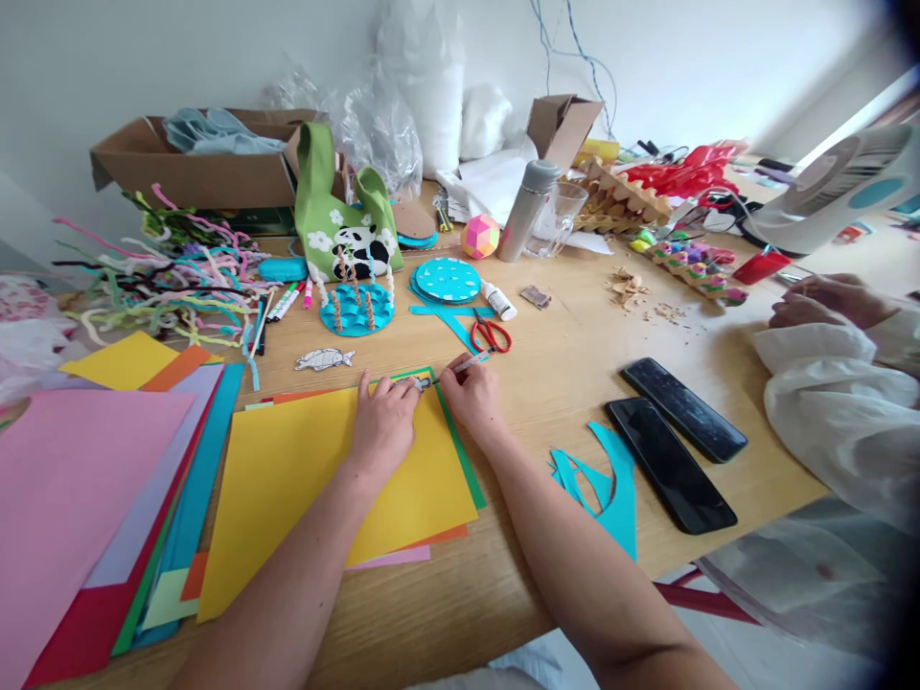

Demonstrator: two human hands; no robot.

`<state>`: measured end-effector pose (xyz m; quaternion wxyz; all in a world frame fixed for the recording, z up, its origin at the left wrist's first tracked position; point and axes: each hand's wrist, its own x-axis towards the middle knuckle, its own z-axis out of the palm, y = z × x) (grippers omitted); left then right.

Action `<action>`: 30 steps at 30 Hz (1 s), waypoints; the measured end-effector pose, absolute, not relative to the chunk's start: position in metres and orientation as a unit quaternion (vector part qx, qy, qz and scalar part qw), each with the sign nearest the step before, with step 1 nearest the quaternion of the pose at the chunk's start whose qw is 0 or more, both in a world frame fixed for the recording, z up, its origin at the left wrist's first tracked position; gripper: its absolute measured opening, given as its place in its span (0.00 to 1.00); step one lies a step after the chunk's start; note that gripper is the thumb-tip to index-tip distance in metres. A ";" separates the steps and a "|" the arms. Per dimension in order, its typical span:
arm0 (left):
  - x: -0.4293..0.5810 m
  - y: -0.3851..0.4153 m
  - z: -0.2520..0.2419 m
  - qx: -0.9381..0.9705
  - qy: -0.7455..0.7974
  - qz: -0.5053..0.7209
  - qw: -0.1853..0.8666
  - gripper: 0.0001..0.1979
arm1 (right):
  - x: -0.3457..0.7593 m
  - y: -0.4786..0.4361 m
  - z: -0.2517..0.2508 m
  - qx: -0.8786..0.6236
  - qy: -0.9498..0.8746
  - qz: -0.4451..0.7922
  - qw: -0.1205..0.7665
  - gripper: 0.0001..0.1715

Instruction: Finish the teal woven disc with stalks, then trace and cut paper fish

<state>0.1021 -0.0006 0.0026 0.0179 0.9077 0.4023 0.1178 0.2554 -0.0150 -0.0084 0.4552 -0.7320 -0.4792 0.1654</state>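
Observation:
My left hand (384, 422) lies over the top of a yellow sheet of paper (287, 498), its fingers stretched out. Its fingertips press on a small white paper cutout with black lines (423, 382), partly hidden beneath them. My right hand (471, 391) pinches a slim pen (475, 360), with the tip at the cutout's right end. A green sheet (464, 446) and other coloured sheets stick out from under the yellow one. Left of the hands lies a fish-shaped paper cutout (325, 359). Just beyond my right hand rest red-handled scissors (492, 335).
Coloured sheets (107, 479) are piled at left, below pipe cleaners (172, 268). A blue disc with twisted posts (357, 311), a glue bottle (498, 300) and a thermos (528, 211) stand beyond. Two phones (672, 465) and blue scraps (610, 489) lie right, near another person's hands (826, 302).

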 end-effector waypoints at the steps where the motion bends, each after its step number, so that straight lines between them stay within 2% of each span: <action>1: 0.102 -0.001 0.003 0.907 0.403 0.118 0.017 0.21 | 0.255 -0.015 -0.008 -0.732 -0.479 0.166 0.456 0.07; 15: 0.108 -0.004 0.000 0.903 0.412 0.125 0.005 0.23 | 0.258 -0.013 -0.011 -0.711 -0.472 0.170 0.493 0.08; 30: 0.108 -0.005 0.001 0.901 0.416 0.119 0.013 0.22 | 0.257 -0.011 -0.014 -0.713 -0.487 0.165 0.477 0.08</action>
